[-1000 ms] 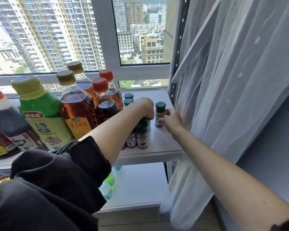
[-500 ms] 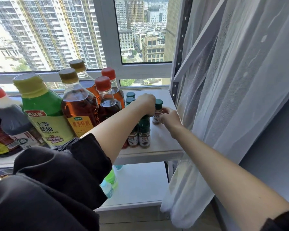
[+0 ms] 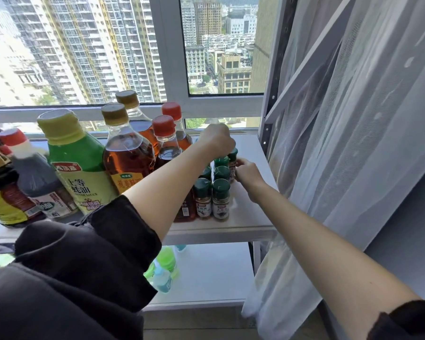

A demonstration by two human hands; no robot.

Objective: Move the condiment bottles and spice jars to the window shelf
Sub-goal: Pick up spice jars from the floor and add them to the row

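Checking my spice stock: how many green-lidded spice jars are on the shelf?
6 spice jars show on the window shelf: two in front, two behind them, one farther back, one pinched by the right hand. The left hand may hide more.

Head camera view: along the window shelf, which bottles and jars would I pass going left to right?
Dark bottle with red-and-white cap → green oyster-sauce bottle → amber bottle with gold cap → green-lidded spice jars.
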